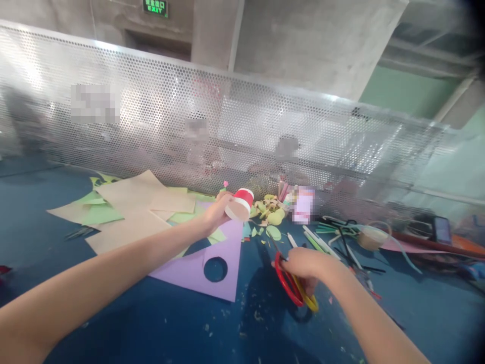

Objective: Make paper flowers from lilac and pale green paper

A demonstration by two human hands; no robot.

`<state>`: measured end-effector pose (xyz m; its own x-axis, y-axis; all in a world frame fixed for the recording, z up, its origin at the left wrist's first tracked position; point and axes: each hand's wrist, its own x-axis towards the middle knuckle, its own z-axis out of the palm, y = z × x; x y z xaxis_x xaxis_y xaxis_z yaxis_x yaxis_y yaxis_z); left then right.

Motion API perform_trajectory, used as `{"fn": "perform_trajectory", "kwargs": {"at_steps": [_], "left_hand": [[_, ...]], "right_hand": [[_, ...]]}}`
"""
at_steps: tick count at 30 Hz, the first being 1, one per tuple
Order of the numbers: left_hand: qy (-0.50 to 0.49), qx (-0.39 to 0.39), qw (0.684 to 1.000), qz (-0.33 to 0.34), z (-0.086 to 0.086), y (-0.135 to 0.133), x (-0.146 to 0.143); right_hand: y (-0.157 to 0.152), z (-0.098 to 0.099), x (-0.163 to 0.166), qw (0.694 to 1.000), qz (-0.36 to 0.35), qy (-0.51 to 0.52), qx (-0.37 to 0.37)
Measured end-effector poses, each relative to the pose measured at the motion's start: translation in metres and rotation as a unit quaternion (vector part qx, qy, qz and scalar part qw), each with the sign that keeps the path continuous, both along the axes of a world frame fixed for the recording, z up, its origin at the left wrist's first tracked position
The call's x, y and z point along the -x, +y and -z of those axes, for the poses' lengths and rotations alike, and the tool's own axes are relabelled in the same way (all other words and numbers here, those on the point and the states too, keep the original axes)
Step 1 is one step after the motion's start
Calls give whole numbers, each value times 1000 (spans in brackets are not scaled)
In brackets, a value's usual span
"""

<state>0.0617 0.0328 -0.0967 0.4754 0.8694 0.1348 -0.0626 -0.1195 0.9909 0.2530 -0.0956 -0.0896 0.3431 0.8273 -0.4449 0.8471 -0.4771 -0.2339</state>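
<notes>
My left hand (pixel 220 211) is closed round a red and white paper cup (pixel 244 198), tilted so that its pale round end faces me. A small pink flower shape (pixel 226 184) pokes up just behind those fingers. My right hand (pixel 303 265) grips scissors (pixel 288 285) with red and yellow handles, their blades pointing away toward the paper scraps. Whether the blades are apart is hard to make out. Between my hands lies a purple sheet (pixel 185 273) with a round hole cut in it, partly under my left forearm.
Beige sheets (pixel 129 194) and green sheets (pixel 100 215) overlap on the left of the blue table (pixel 151 328). Yellow-green paper cutouts (pixel 276 217) pile at the back. Pens (pixel 322 241), a tape roll (pixel 370 237) and a phone (pixel 442 231) lie rightward. A perforated metal screen (pixel 151 116) borders the table.
</notes>
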Motion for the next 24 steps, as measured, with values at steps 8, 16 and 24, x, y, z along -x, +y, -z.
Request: {"fn": "perform_trajectory", "kwargs": {"at_steps": [8, 16, 24], "left_hand": [[-86, 64, 992, 59, 10, -53, 22], [84, -112, 979, 149, 37, -102, 26], [429, -385, 813, 83, 36, -69, 47]], "right_hand": [[-5, -17, 2, 988, -122, 61, -76], [1, -13, 16, 889, -74, 437, -114], [16, -7, 0, 829, 79, 424, -355]]}}
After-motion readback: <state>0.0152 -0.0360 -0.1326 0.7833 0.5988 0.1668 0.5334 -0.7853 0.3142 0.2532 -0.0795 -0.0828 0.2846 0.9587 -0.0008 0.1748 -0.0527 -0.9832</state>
